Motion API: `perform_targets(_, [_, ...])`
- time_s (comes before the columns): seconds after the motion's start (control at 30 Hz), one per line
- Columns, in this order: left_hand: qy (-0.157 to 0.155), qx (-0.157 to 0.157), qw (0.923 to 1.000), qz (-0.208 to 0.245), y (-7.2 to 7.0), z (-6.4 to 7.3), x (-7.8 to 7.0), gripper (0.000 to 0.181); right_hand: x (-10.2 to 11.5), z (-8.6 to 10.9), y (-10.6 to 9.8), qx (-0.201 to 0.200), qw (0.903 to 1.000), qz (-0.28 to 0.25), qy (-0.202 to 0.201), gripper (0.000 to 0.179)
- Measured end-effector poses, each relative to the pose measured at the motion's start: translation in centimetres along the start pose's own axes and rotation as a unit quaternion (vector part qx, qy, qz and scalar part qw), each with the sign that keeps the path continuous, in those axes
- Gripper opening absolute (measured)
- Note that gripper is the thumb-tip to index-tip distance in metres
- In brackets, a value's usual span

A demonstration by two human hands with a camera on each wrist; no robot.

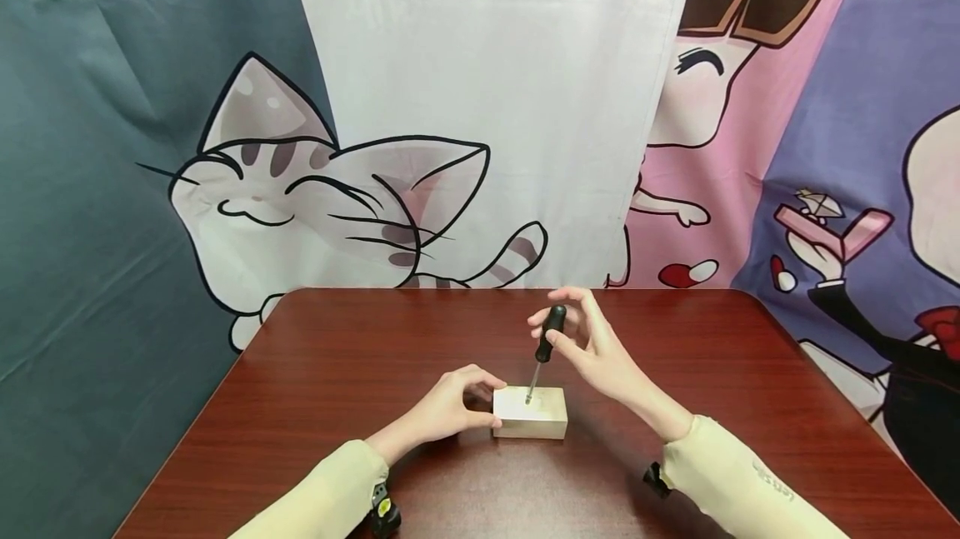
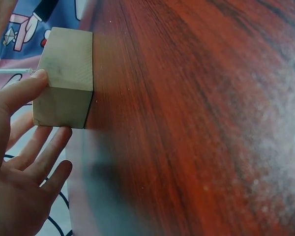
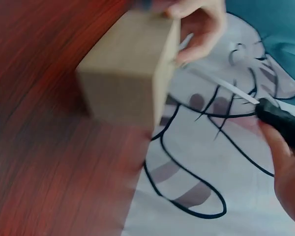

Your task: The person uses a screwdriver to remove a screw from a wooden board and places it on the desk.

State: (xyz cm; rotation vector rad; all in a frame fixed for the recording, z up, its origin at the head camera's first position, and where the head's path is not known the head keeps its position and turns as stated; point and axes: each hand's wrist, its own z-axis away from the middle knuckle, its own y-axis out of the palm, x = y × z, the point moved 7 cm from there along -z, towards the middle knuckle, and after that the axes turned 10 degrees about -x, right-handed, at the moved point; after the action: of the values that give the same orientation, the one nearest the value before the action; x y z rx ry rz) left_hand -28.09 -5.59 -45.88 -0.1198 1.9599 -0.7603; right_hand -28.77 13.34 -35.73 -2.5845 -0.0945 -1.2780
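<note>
A pale wooden block (image 1: 529,426) lies on the table in front of the person. The left hand (image 1: 453,402) grips its left end, thumb at the near side and fingers at the far side; in the left wrist view the thumb lies along the block (image 2: 69,59). The right hand (image 1: 596,347) holds a screwdriver (image 1: 552,331) by its black handle, the thumb and fingers around it. The steel shaft slants down to a small screw (image 1: 528,400) at the block's top. In the right wrist view the screwdriver handle (image 3: 280,122) is partly cut off by the edge.
The dark red wooden table (image 1: 337,356) stretches around the block, its far edge close to a cartoon-printed curtain (image 1: 487,39). Black wrist devices (image 1: 385,514) sit at both sleeves. A dark cable (image 2: 64,201) shows below the table in the left wrist view.
</note>
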Motion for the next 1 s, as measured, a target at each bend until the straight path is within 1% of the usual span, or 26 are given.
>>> perform_targets(0.07, [-0.006,0.0,1.0,-0.001,0.0,-0.03,0.04,0.045,-0.2,0.0,0.11,0.004,0.9998,-0.019,-0.007,0.043])
perform_targets(0.13, [-0.012,0.001,0.9999,-0.001,0.05,-0.04,0.04,0.045,-0.39,0.05,0.15,-0.009,0.9998,-0.013,-0.008,0.041])
perform_targets(0.2, [-0.018,0.004,0.9998,-0.001,0.12,-0.03,0.04,0.045,-0.54,0.21,0.09,-0.037,0.9992,0.013,-0.002,0.045])
perform_targets(0.23, [-0.022,0.005,0.9998,0.0,0.14,-0.02,0.05,0.045,-0.59,0.3,0.01,-0.056,0.9978,0.035,0.004,0.047])
perform_targets(0.33, [-0.022,0.005,0.9997,0.001,0.11,0.01,0.0,0.045,-0.7,0.49,-0.25,-0.11,0.9899,0.084,0.031,0.05])
perform_targets(0.4, [-0.02,0.002,0.9998,0.001,0.05,0.02,0.02,0.045,-0.68,0.53,-0.4,-0.136,0.9837,0.107,0.05,0.05])
perform_targets(0.47, [-0.015,-0.001,0.9999,0.002,-0.05,0.06,0.0,0.045,-0.62,0.48,-0.48,-0.15,0.9811,0.105,0.064,0.048])
perform_targets(0.57, [-0.012,-0.001,0.9999,0.002,-0.06,0.1,0.07,0.045,-0.49,0.49,-0.66,-0.162,0.98,0.09,0.071,0.047])
perform_targets(0.67, [-0.011,-0.001,0.9999,0.001,-0.02,0.11,0.16,0.045,-0.38,0.56,-0.79,-0.162,0.9821,0.066,0.07,0.046])
perform_targets(0.77, [-0.008,-0.002,1.0,-0.001,-0.03,0.09,0.2,0.045,-0.22,0.58,-0.78,-0.148,0.9864,0.046,0.056,0.046])
perform_targets(0.9, [-0.01,0.0,1.0,0.001,-0.05,0.03,0.2,0.044,-0.05,0.38,-0.46,-0.104,0.994,0.016,0.03,0.045])
perform_targets(1.0, [-0.012,0.001,0.9999,0.003,-0.04,-0.01,0.21,0.044,-0.06,0.18,-0.21,-0.067,0.9977,0.001,0.01,0.043])
